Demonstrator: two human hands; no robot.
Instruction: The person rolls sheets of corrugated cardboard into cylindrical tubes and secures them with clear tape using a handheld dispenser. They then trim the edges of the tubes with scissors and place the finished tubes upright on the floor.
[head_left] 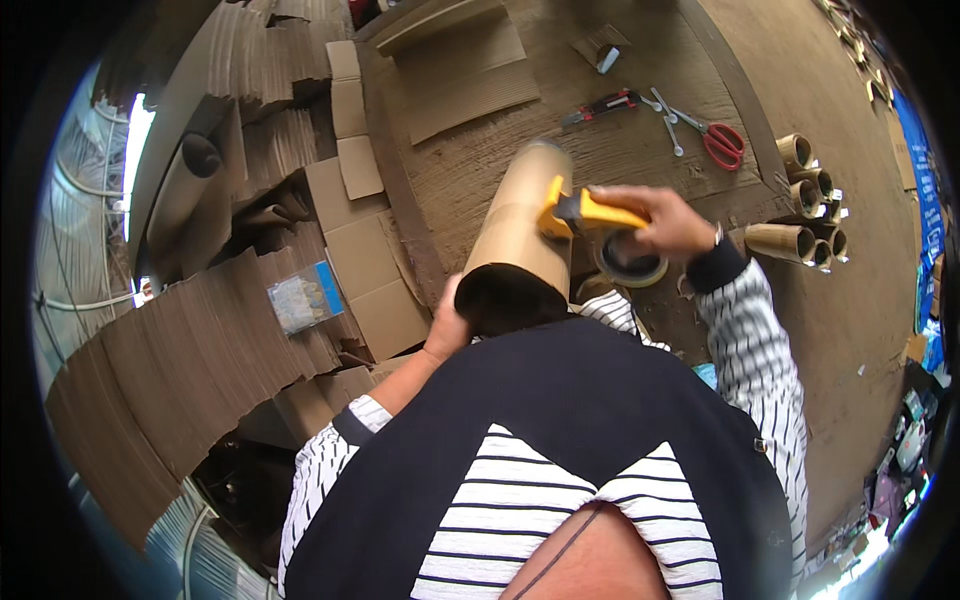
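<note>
A wide brown cardboard tube (pixel 510 225) slants across the table in front of me, its dark open end toward my body. My left hand (pixel 450 320) grips the tube's near end from the left side, its fingers partly hidden behind the tube. In my right hand (pixel 672 222) is a yellow tape dispenser (pixel 612 212), fingers wrapped round its handle. The dispenser's head meets the right side of the tube, or very nearly so. Beneath the handle hangs a roll of tape (pixel 655 275), partly blurred.
Flat cardboard (pixel 470 105) lies at the table's far side. Red-handled scissors (pixel 722 147), a utility knife (pixel 602 106) and a small white tool (pixel 668 120) lie far right. Several short tubes (pixel 780 243) are grouped at the right. Tall cardboard stacks (pixel 180 350) with a plastic packet (pixel 305 298) line the left.
</note>
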